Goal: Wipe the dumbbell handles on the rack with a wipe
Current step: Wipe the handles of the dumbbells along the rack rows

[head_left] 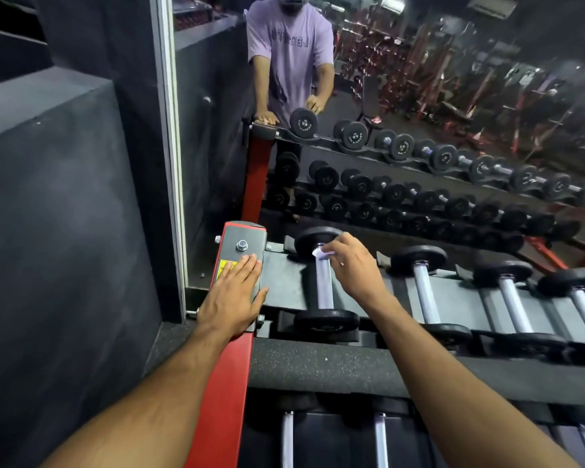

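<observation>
Right hand is up at the far end of the leftmost dumbbell on the top shelf of the rack, fingers curled in a narrow grip on a small white wipe. The wipe sits on the handle right where it meets the far black weight. Near weight rests in its cradle, handle running near to far, bare metal showing below the wipe.

Left hand lies flat, fingers straight and together, palm down on the grey end plate at the rack's left end, covering part of a yellow sticker. Nothing held there; that grip is wide. A bolt sits just beyond the fingertips. The red post runs down toward the near edge under the left forearm.

To the right, more dumbbells line the same shelf, side by side, apart from each other. A lower shelf shows more handles at the near edge. Beyond the rack a mirror reflects the person and rows of weights.
</observation>
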